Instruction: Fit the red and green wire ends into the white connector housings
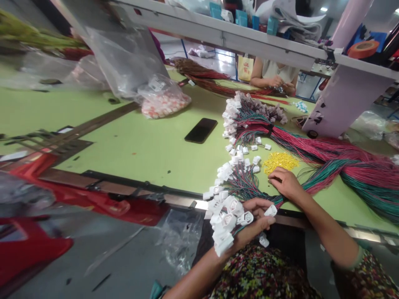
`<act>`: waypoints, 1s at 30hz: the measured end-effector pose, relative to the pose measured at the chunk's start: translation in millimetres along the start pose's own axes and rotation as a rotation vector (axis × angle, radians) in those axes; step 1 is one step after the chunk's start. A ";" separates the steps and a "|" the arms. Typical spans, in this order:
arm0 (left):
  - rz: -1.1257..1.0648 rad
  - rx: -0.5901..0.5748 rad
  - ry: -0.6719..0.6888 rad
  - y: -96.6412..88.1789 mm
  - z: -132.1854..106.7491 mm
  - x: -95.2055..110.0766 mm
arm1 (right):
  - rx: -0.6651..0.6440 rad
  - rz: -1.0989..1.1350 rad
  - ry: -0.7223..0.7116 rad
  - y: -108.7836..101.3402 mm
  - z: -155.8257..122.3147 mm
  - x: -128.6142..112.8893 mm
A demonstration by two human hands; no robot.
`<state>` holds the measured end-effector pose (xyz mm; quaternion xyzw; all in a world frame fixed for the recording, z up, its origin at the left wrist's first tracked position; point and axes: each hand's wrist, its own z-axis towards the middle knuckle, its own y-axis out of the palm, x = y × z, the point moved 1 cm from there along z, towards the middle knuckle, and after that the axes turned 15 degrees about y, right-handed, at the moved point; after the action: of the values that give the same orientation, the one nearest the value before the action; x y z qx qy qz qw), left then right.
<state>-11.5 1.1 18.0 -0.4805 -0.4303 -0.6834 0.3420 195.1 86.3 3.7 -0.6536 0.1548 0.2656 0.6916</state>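
closed around a bunch of white plastic connectors [225,220], the left hand [251,220] holds them at the table edge. right hand [286,184] lies open on thin coloured wires [249,187], fingers just beside a pile of small yellow pieces [280,162]. all this is on a green worktable [149,166], with a black phone [201,130] near.

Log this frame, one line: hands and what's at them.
left hand: grips white wire connectors | right hand: over red-teal wire bundle | nearby: yellow plastic pieces
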 end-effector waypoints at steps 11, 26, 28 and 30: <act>-0.037 0.140 0.031 1.2 -2.0 -6.9 | 0.004 0.305 0.062 -19.4 -29.3 -36.3; 0.288 0.141 0.527 -0.5 -1.7 -20.7 | 0.159 0.204 -0.190 -39.2 -102.9 -78.4; 0.318 0.138 0.576 0.5 -1.6 -20.2 | 0.178 0.167 -0.205 -38.4 -104.1 -78.9; 0.343 0.136 0.609 1.5 -1.4 -18.1 | 0.191 0.167 -0.209 -37.8 -104.7 -79.4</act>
<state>-5.2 0.2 0.9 -0.2962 -0.2662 -0.6976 0.5956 166.1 -30.2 69.1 -0.5384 0.1604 0.3727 0.7386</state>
